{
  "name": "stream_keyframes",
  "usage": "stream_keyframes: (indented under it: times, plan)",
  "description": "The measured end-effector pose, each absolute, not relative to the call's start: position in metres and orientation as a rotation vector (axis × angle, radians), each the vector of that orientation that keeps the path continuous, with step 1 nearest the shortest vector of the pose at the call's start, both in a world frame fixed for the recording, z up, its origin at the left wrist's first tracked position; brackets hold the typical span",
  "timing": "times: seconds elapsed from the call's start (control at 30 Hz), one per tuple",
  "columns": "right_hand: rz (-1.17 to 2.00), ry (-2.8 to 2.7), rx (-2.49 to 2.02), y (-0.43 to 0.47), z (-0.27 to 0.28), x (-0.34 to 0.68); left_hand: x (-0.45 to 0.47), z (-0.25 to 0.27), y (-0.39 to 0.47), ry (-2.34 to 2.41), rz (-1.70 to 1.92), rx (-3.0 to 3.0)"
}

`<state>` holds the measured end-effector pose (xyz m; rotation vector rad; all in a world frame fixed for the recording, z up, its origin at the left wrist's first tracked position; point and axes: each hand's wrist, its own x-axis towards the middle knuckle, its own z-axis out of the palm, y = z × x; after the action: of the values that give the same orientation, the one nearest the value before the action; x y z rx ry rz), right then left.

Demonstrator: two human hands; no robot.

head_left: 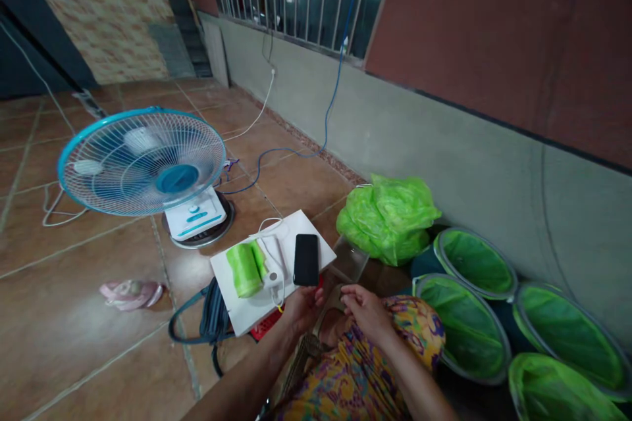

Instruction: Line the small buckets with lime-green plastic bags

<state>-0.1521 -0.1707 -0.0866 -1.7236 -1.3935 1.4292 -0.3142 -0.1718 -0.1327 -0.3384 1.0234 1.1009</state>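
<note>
My left hand [302,309] is at the near edge of a white board [230,306], just below a black phone [306,259] lying on it. Its fingers are curled together, and whatever they may hold is too small to make out. To the right, above my patterned clothing, my right hand [366,310] has its fingertips drawn together; I cannot see what, if anything, is between them. Also on the board are a roll of green bags [244,270] and a white power strip [272,266] with a cord.
A blue-and-white fan [190,217] stands ahead left. Full green plastic bags [388,218] lie by the wall, with several round bins [464,329] lined in green at right. A dark strapped bag [213,312] and a pink item [131,294] lie on the tiles.
</note>
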Motion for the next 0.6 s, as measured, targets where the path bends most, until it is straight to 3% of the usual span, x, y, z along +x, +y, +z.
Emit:
stream_keyframes:
  times: [0.23, 0.6]
  plan:
    - [1.445, -1.400, -1.750, -0.144, -0.122, -0.172, -0.314, -0.117, -0.168, 1.011, 1.125, -0.274]
    - [1.821, -0.671, -1.493, -0.115, -0.134, -0.221, -0.310, -0.103, -0.165, 1.014, 1.070, -0.158]
